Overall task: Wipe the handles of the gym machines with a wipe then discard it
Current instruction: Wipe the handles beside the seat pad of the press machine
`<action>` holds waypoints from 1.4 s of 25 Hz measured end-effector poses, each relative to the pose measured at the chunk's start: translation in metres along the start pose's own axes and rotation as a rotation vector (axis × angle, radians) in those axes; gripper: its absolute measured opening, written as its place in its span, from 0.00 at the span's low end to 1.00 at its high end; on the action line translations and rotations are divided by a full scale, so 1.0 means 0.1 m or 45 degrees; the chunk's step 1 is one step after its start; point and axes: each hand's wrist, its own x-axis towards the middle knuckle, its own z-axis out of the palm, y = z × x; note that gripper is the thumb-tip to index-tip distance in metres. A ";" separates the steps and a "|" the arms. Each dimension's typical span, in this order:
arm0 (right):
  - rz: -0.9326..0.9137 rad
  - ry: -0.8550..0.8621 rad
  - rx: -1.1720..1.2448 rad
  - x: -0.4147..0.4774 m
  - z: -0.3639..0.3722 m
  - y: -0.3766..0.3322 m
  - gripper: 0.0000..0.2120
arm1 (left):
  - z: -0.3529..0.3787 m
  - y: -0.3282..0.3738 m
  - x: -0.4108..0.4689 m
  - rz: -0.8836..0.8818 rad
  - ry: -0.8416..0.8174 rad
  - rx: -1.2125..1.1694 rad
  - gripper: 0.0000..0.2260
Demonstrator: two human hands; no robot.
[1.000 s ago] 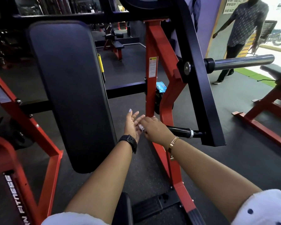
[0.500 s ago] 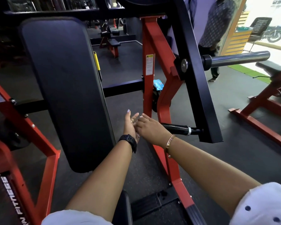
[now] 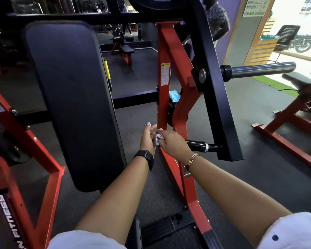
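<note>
The right hand point(image 3: 172, 143) pinches a crumpled pale wipe point(image 3: 158, 138) in curled fingers, up against the palm of the left hand point(image 3: 148, 139), whose fingers are straight and slightly spread. Just right of them juts the machine's black handle point(image 3: 196, 145); beyond stands the red upright point(image 3: 164, 106).

This is a gym. A big black pad point(image 3: 74, 97) stands up on a red machine point(image 3: 166, 108). To the right of the pad, a shiny metal bar point(image 3: 262, 70) sticks out sideways. Behind the pad sits a small red and black bench point(image 3: 126, 50). Below the pad lies a dark rubber floor point(image 3: 258, 133). Low to the pad's left, a red frame point(image 3: 11, 218) reads FITNESS.
</note>
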 end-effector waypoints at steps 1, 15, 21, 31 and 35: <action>-0.021 -0.026 0.000 -0.03 0.00 0.02 0.13 | 0.02 -0.02 0.00 0.033 0.020 0.033 0.17; -0.024 0.392 -0.082 -0.46 0.38 0.27 0.22 | 0.06 -0.26 -0.01 0.612 0.184 1.074 0.13; -0.073 0.431 -0.308 -1.01 0.25 1.00 0.32 | -0.01 -0.24 -0.02 0.774 0.128 1.510 0.14; -0.189 0.383 -0.207 -0.84 0.55 0.58 0.35 | -0.02 -0.23 -0.03 0.846 0.079 1.448 0.14; -0.250 0.311 -0.404 -1.09 0.41 1.07 0.43 | -0.05 -0.23 -0.03 0.826 0.048 1.495 0.14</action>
